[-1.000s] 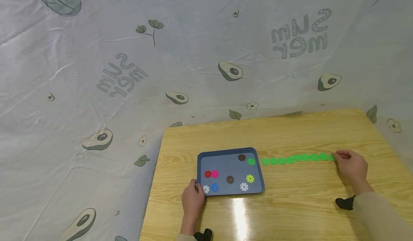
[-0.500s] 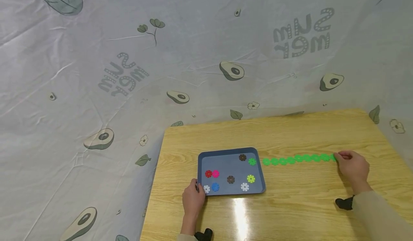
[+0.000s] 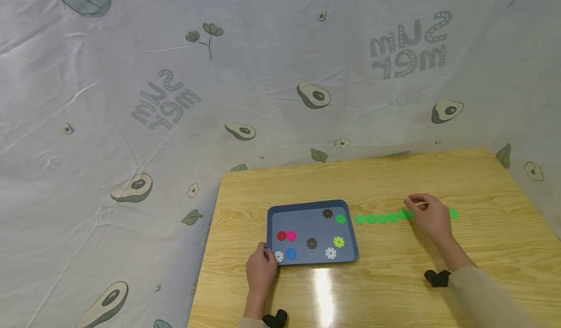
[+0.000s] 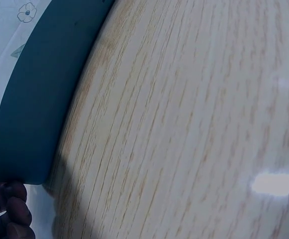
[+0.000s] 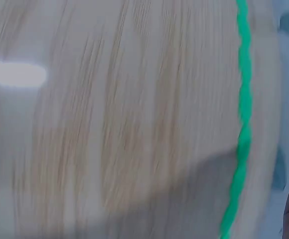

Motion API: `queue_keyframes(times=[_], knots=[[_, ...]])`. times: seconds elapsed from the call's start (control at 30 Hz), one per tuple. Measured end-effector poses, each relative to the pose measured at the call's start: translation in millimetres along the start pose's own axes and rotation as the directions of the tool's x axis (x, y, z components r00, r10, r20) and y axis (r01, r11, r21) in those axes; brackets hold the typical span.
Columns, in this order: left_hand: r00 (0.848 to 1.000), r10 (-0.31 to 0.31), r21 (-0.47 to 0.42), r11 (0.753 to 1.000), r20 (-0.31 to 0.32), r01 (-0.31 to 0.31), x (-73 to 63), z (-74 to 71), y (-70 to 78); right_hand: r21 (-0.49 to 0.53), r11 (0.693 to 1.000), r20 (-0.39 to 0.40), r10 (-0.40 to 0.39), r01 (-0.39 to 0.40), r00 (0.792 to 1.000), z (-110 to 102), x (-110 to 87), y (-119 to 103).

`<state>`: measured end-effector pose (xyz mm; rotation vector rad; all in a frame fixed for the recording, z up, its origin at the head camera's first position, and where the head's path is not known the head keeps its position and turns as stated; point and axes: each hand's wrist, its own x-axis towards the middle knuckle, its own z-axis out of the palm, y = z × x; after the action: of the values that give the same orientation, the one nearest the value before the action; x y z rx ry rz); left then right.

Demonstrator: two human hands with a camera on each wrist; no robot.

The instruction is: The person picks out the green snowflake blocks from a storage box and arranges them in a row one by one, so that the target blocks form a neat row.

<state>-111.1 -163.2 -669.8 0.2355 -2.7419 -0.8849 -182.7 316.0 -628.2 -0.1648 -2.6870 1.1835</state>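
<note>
At the near left corner of the blue-grey tray (image 3: pixel 307 264), my left hand (image 3: pixel 261 269) grips the rim. The left wrist view shows the tray's outer wall (image 4: pixel 45 89) close up, with curled fingers (image 4: pixel 17 211) under its corner. Flat notched discs lie in the tray: green (image 3: pixel 340 219), yellow-green (image 3: pixel 339 241), red (image 3: pixel 281 236), pink (image 3: pixel 291 236), blue (image 3: pixel 290 253), plus brown and white ones. A row of green discs (image 3: pixel 371 219) runs rightward from beside the tray. My right hand (image 3: pixel 434 219) is over this row, hiding part of it, fingers loosely bent and nothing visible in them.
All this sits on a wooden table (image 3: pixel 394 289). Its far edge meets a hanging pale cloth (image 3: pixel 263 74) printed with avocados and leaves. Black wrist mounts (image 3: pixel 437 278) are on both arms.
My right hand has let go of the row's right end and moved left over the row, uncovering the last green disc. The left hand keeps its grip on the tray.
</note>
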Motion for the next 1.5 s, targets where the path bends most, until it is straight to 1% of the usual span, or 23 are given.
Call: queue_keyframes(times=[0.1, 0.17, 0.27, 0.33, 0.43, 0.5, 0.57, 0.67, 0.77, 0.87, 1.03, 1.1, 1.23, 1.3, 1.5], knots=[[1.000, 0.010, 0.002, 1.000, -0.008, -0.010, 1.0, 0.2, -1.1, 0.045, 0.997, 0.063, -0.060, 0.058, 0.996, 21.8, -2.1, -28.4], [1.000, 0.017, 0.003, 1.000, -0.013, -0.017, 1.7, 0.9, -2.4, 0.077, 0.994, 0.100, -0.080, 0.073, 0.992, 37.9, -4.4, -45.1], [1.000, 0.018, 0.006, 1.000, -0.021, -0.018, 1.6, 2.0, -4.3, 0.115, 0.990, 0.149, -0.100, 0.083, 0.984, 64.2, -7.3, -63.4], [1.000, 0.014, 0.002, 1.000, -0.019, -0.014, 1.2, 2.4, -5.1, 0.126, 0.987, 0.180, -0.117, 0.095, 0.977, 81.0, -9.0, -71.9], [1.000, 0.008, -0.001, 1.000, -0.013, -0.008, 0.4, 3.1, -5.8, 0.129, 0.983, 0.234, -0.159, 0.132, 0.959, 102.1, -10.5, -79.5], [1.000, 0.009, -0.005, 1.000, -0.007, -0.009, 0.1, 3.3, -5.6, 0.112, 0.980, 0.258, -0.187, 0.163, 0.948, 112.5, -11.5, -82.0], [1.000, 0.011, -0.007, 1.000, -0.004, -0.011, 0.0, 3.9, -4.9, 0.074, 0.976, 0.271, -0.217, 0.205, 0.938, 119.9, -11.8, -82.7], [1.000, 0.012, -0.010, 1.000, -0.003, -0.012, -0.2, 4.1, -3.7, 0.007, 0.965, 0.285, -0.255, 0.264, 0.924, 125.6, -12.2, -82.5], [1.000, 0.011, -0.007, 1.000, -0.005, -0.011, -0.2, 4.0, -3.1, -0.055, 0.951, 0.321, -0.272, 0.305, 0.907, 126.2, -11.8, -84.2], [1.000, 0.012, -0.002, 1.000, -0.007, -0.012, 0.2, 3.9, -3.7, -0.124, 0.933, 0.376, -0.271, 0.338, 0.886, 124.8, -9.2, -88.9], [1.000, 0.012, 0.000, 1.000, -0.014, -0.012, 1.3, 4.1, -5.9, -0.224, 0.892, 0.452, -0.261, 0.392, 0.853, 126.6, -3.2, -96.0], [1.000, 0.014, 0.000, 1.000, -0.014, -0.014, 1.7, 4.6, -6.2, -0.245, 0.881, 0.469, -0.257, 0.404, 0.845, 129.1, -1.5, -96.9], [1.000, 0.011, -0.006, 1.000, -0.011, -0.011, 1.6, 4.4, -5.5, -0.262, 0.871, 0.494, -0.249, 0.416, 0.833, 131.5, 0.5, -100.0], [1.000, 0.007, -0.004, 1.000, -0.009, -0.007, 1.4, 4.2, -5.2, -0.268, 0.870, 0.502, -0.241, 0.414, 0.831, 131.4, 1.1, -101.8], [1.000, 0.001, -0.001, 1.000, -0.009, -0.001, 1.0, 3.8, -4.8, -0.281, 0.852, 0.520, -0.252, 0.442, 0.816, 129.7, 3.7, -103.9]])
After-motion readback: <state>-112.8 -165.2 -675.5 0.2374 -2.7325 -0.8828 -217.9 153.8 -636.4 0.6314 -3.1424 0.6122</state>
